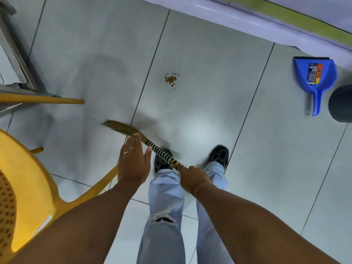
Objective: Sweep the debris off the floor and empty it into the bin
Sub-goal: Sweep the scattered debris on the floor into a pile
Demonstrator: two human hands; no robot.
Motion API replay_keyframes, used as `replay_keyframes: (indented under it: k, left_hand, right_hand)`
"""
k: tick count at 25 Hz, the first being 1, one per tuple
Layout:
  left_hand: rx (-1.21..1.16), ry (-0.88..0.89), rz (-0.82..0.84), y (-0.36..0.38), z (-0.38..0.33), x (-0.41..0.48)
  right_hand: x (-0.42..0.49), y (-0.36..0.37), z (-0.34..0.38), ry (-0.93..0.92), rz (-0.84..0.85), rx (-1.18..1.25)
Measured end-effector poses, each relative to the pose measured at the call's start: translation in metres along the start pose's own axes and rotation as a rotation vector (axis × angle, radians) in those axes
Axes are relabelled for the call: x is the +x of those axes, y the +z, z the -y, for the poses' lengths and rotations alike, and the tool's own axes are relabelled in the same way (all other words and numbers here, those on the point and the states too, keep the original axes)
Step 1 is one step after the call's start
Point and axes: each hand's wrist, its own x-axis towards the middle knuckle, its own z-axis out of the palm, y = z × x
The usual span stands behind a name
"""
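A small pile of orange-brown debris [170,80] lies on the grey tiled floor ahead of my feet. A short grass broom [122,128] with a black-and-white striped handle slants from lower right to upper left, its bristles blurred. My right hand [192,177] is shut on the handle's end. My left hand [133,162] hovers flat beside the upper handle, fingers apart, holding nothing. A blue dustpan [314,77] lies on the floor at the right, next to the dark round bin [341,105] at the right edge.
A yellow plastic chair [28,187] stands close at my lower left, and another yellow chair leg [57,101] reaches in from the left. A metal frame [17,54] fills the upper left corner. A white and green wall base [266,18] runs along the top right.
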Motion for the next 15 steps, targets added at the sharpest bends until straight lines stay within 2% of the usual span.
replay_keyframes:
  k: [6,15]
  left_hand:
    - [0.005,0.058,-0.022,0.007,-0.024,-0.003]
    - [0.052,0.102,-0.018,0.004,-0.044,0.012]
  right_hand:
    - [0.007,-0.006,-0.011,0.145,-0.073,0.203]
    - [0.021,-0.031,-0.052,0.271,-0.186,0.362]
